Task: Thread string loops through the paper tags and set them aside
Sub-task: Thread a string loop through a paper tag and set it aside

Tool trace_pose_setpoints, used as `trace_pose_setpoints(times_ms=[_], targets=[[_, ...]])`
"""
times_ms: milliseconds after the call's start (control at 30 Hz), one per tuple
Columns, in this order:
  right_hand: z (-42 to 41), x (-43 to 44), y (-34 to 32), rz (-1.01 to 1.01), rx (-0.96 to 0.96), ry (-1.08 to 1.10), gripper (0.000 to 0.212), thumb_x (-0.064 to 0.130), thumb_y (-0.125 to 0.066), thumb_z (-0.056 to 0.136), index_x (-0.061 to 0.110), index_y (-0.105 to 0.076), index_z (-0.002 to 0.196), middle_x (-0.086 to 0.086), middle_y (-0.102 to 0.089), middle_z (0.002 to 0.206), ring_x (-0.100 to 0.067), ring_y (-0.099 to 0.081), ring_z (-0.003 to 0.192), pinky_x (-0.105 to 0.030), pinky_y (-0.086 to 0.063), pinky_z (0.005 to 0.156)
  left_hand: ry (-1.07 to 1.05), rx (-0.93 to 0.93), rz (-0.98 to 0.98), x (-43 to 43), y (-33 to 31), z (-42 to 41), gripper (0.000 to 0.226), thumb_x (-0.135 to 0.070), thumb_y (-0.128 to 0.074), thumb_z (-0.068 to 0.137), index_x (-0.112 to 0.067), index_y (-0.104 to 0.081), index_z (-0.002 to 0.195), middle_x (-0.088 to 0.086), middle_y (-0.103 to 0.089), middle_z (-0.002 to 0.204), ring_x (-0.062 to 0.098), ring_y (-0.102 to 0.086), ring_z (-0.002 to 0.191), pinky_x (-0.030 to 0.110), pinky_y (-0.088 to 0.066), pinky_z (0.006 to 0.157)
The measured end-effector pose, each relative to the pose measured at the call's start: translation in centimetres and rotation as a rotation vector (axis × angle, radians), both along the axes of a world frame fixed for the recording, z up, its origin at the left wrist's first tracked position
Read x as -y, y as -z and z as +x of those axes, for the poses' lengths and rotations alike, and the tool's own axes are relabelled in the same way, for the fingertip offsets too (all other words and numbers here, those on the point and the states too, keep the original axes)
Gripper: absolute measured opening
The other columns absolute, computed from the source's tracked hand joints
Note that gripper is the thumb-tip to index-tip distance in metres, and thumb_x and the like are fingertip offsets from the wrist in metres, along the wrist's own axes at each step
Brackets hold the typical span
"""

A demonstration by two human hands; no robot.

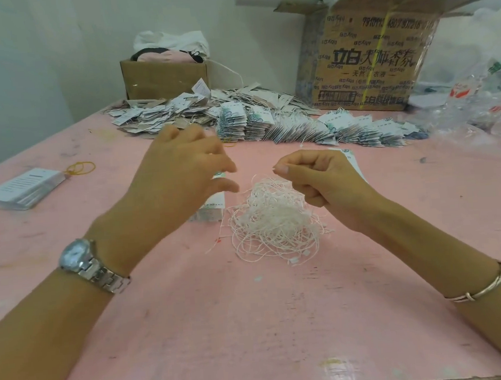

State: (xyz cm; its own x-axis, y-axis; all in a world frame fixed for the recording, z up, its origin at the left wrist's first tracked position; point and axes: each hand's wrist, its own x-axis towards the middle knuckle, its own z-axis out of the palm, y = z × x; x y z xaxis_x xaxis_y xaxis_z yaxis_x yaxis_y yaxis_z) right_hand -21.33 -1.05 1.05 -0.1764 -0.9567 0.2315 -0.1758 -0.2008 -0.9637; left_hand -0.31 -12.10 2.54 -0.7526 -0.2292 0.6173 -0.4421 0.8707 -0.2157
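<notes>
A tangled pile of white string loops [275, 220] lies on the pink table [254, 324]. Left of it stands a small stack of paper tags [210, 208]. My left hand [181, 165] hovers over that stack with fingers spread and loosely bent, holding nothing I can see. My right hand [317, 175] is curled above the string pile, thumb and forefinger pinched together. A paper tag [352, 159] sticks out behind its fingers. Whether a string end is in the pinch is too fine to tell.
A fanned row of strung tags [313, 128] and a loose heap of tags [171, 112] fill the far side. Behind them stand two cardboard boxes [162, 75] [377, 60]. Plastic bags [482, 105] lie far right. A stack of white cards [24, 188] and yellow rubber bands [81, 168] lie at left.
</notes>
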Motion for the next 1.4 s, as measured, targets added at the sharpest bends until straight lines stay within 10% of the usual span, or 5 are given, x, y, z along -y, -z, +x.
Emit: trace_pose_setpoints(times_ms=[200,500,1000,1267,1400], targets=[[-0.2,0.2,0.4,0.029,-0.008,-0.006,0.015,0.028,-0.074,0.075,0.015,-0.072,0.083,0.009,-0.035,0.051,-0.008,-0.023,0.046,-0.016,-0.021,0.039,-0.275,0.394,0.063,1.8,0.8,0.6,0.070,-0.081,-0.044,0.074,-0.042,-0.059,0.130,-0.021,-0.057,0.130,0.010,-0.041,0.120,0.032,-0.018,0.088],[-0.2,0.4,0.8,0.057,-0.022,0.000,0.018,0.029,-0.075,0.073,0.014,-0.072,0.083,0.003,-0.036,0.055,-0.010,-0.022,0.048,-0.017,-0.021,0.039,-0.300,0.466,0.081,1.9,0.8,0.4,0.046,-0.067,-0.057,0.085,-0.044,-0.061,0.125,-0.014,-0.059,0.126,0.011,-0.045,0.117,0.031,-0.022,0.086],[0.3,0.5,1.2,0.106,-0.065,0.061,0.013,0.020,-0.053,0.101,0.015,-0.056,0.089,0.000,-0.062,0.064,-0.008,-0.029,0.040,-0.017,-0.024,0.039,0.031,-0.262,-0.170,0.3,-0.3,0.6,0.024,-0.032,-0.063,0.095,-0.018,-0.075,0.081,-0.002,-0.074,0.088,0.025,-0.063,0.077,0.040,-0.033,0.079],[-0.2,0.5,1.0,0.110,0.112,0.075,0.011,0.020,-0.057,0.098,0.015,-0.058,0.088,-0.001,-0.072,0.088,-0.007,-0.027,0.041,-0.018,-0.021,0.043,0.290,-0.235,-0.455,-1.5,1.6,-1.5,0.021,-0.022,-0.068,0.093,-0.017,-0.075,0.074,-0.005,-0.073,0.082,0.022,-0.066,0.070,0.038,-0.034,0.077],[-0.3,0.5,1.3,0.092,0.051,0.100,0.010,0.016,-0.063,0.094,0.011,-0.066,0.086,0.007,-0.050,0.054,-0.007,-0.024,0.041,-0.018,-0.021,0.041,0.375,-0.176,-0.489,-1.8,2.4,-1.9,0.022,-0.026,-0.067,0.094,-0.019,-0.074,0.074,-0.006,-0.073,0.084,0.021,-0.067,0.073,0.036,-0.034,0.075]])
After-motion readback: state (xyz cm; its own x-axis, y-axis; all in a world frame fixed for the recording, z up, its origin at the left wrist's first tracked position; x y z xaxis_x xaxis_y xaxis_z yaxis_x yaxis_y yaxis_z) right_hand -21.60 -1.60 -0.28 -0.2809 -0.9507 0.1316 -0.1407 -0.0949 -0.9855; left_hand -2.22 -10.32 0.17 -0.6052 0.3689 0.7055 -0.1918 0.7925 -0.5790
